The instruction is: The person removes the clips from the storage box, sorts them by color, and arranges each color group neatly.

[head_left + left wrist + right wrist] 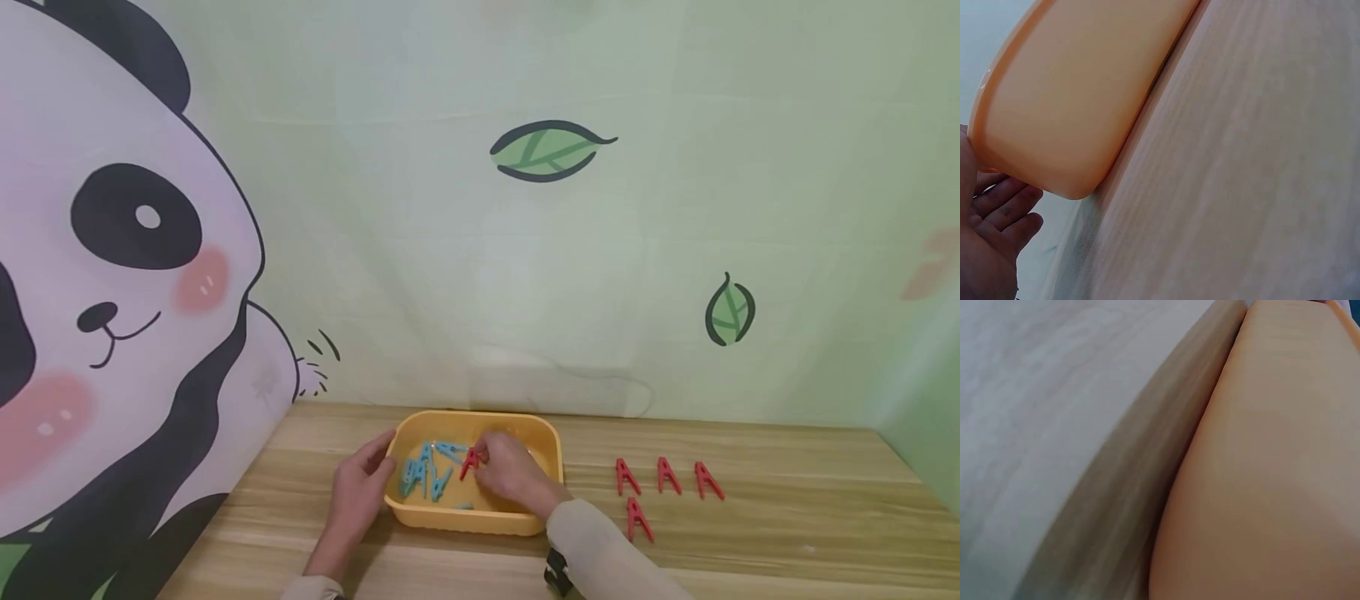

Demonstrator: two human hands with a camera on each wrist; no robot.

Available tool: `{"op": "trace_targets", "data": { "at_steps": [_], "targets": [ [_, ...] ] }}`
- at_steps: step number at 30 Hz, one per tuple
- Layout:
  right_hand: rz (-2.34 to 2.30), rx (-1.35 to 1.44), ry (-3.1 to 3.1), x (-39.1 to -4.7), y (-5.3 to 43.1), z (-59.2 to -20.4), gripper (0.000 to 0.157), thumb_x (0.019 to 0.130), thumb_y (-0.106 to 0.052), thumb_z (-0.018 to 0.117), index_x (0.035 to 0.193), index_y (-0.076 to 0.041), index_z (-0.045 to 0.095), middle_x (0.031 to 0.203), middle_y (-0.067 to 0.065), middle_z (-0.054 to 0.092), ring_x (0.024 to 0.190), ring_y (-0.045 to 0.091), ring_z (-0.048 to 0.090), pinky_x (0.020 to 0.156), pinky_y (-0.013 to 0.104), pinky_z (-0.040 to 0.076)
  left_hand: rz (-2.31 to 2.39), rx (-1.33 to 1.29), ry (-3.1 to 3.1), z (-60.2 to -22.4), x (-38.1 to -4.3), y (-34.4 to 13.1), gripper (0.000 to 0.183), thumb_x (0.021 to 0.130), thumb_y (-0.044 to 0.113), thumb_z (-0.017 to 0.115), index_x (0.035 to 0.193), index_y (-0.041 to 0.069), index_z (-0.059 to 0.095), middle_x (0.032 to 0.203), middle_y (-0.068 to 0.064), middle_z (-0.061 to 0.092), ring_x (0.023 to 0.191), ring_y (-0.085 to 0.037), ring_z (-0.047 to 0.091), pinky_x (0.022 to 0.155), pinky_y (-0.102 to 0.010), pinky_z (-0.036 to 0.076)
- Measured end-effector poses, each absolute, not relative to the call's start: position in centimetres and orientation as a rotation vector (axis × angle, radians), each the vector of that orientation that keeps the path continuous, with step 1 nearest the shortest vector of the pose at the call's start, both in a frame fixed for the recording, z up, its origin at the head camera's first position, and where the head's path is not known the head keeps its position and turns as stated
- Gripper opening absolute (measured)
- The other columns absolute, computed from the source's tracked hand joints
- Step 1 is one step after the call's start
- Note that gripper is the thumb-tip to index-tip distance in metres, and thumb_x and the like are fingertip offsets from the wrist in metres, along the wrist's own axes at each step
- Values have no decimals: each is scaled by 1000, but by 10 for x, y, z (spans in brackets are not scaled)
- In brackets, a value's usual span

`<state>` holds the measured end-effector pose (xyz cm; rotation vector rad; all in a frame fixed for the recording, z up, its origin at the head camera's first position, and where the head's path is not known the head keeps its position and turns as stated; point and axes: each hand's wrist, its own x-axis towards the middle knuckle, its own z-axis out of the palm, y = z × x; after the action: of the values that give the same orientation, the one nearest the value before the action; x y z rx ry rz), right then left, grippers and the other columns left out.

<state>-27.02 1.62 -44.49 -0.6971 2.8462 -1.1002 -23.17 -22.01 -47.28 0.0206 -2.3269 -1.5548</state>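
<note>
A yellow plastic basin (pixel 480 522) stands on the wooden table, holding several light blue clothespins (pixel 420 473) on its left side. My left hand (pixel 358 487) grips the basin's left rim; in the left wrist view, that hand (pixel 997 231) has its thumb side at the rim and its other fingers loosely bent beside the wall. Inside the basin, my right hand (pixel 513 473) pinches a red clothespin (pixel 469 463) at its fingertips. Only the basin's outer wall (pixel 1266 462) and the table show in the right wrist view, with the right hand out of sight there.
To the right of the basin, several red clothespins (pixel 667 475) lie apart on the table (pixel 810 517), most in a row and one in front. Behind the table hangs a pale green backdrop (pixel 420 250) with a panda and leaves printed on it.
</note>
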Motion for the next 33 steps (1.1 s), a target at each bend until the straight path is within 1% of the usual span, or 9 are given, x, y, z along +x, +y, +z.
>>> {"op": "trace_targets", "data": {
  "at_steps": [3, 9, 11, 13, 14, 17, 20, 26, 33],
  "targets": [
    [-1086, -744, 2866, -271, 17, -446, 22, 83, 12, 75, 104, 8, 69, 90, 8, 66, 82, 20, 60, 77, 36, 59, -1542, 21, -2331, -474, -232, -221, 41, 102, -1, 61, 142, -7, 63, 142, -22, 64, 131, -37, 62, 111, -49, 50],
    [-1090, -751, 2849, -272, 18, -447, 26, 81, 21, 67, 103, 8, 70, 92, 11, 69, 86, 25, 65, 80, 37, 61, -1532, 22, -2332, -475, -233, -221, 41, 102, -1, 61, 142, -6, 63, 142, -22, 64, 131, -37, 62, 110, -49, 50],
    [-1094, -742, 2856, -272, 17, -447, 20, 83, 16, 70, 101, 7, 71, 91, 10, 69, 83, 23, 64, 78, 36, 61, -1531, 30, -2332, -475, -233, -222, 41, 102, 0, 61, 142, -6, 63, 142, -21, 64, 131, -37, 62, 110, -49, 50],
    [-1098, -720, 2866, -272, 17, -447, 11, 87, 8, 74, 97, 4, 71, 88, 8, 68, 79, 20, 61, 74, 33, 59, -1530, 32, -2330, -475, -234, -221, 41, 102, 0, 61, 142, -6, 63, 142, -21, 64, 131, -37, 62, 110, -49, 51],
    [-1098, -705, 2871, -272, 16, -448, 10, 89, 2, 77, 96, 3, 71, 87, 6, 67, 77, 18, 59, 71, 31, 57, -1533, 34, -2330, -475, -234, -221, 41, 102, 0, 61, 142, -6, 63, 142, -21, 64, 131, -37, 62, 110, -49, 51],
    [-1084, -660, 2878, -272, 16, -447, 17, 89, -10, 83, 93, 1, 70, 83, 3, 63, 73, 16, 54, 66, 29, 52, -1543, 35, -2331, -474, -233, -221, 42, 102, 1, 61, 143, -6, 62, 143, -21, 64, 131, -37, 62, 110, -49, 50],
    [-1041, -632, 2881, -272, 15, -447, 20, 87, -9, 86, 93, 1, 69, 82, 2, 60, 73, 17, 53, 66, 28, 51, -1554, 37, -2335, -474, -233, -221, 42, 102, 2, 60, 144, -5, 61, 144, -21, 63, 132, -36, 61, 111, -49, 50],
    [-1010, -641, 2890, -269, 16, -443, 13, 85, -1, 83, 90, 0, 71, 82, 3, 61, 74, 18, 55, 68, 30, 54, -1547, 28, -2326, -473, -232, -219, 41, 102, 0, 61, 143, -6, 62, 142, -22, 64, 131, -37, 62, 110, -49, 50],
    [-1124, -663, 2888, -265, 19, -438, 11, 87, -4, 82, 93, 1, 73, 83, 3, 65, 75, 16, 55, 68, 29, 54, -1562, 27, -2324, -472, -232, -219, 41, 102, 0, 60, 143, -6, 62, 143, -22, 64, 131, -36, 62, 110, -48, 50]
  ]
}}
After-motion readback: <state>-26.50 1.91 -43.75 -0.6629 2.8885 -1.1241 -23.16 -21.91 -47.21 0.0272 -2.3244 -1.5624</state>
